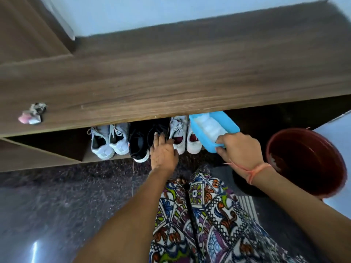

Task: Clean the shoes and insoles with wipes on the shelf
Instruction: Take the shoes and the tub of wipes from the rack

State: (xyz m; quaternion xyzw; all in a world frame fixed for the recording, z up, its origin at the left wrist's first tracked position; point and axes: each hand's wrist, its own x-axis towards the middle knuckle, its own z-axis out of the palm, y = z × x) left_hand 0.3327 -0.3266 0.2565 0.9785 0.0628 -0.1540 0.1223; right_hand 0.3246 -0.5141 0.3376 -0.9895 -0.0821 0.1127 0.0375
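Note:
Three pairs of shoes stand on the low shelf (pixel 106 158) under the wooden top: light grey sneakers (pixel 108 141) on the left, black shoes (pixel 139 143) in the middle, white shoes with dark red lining (pixel 180 133) on the right. My left hand (pixel 163 154) reaches in at the black shoe's heel, fingers straight, touching it beside the white pair. My right hand (pixel 239 147) grips the near end of a blue tray (pixel 228 122) holding white wipes (pixel 210 126), partly under the top.
The wide wooden top (pixel 171 78) overhangs the shelf and hides the shoes' toes. A crumpled pink and grey scrap (pixel 33 113) lies on its left end. A dark red tub (pixel 307 162) with a little water stands on the floor at right. My patterned trousers (pixel 199 215) fill the foreground.

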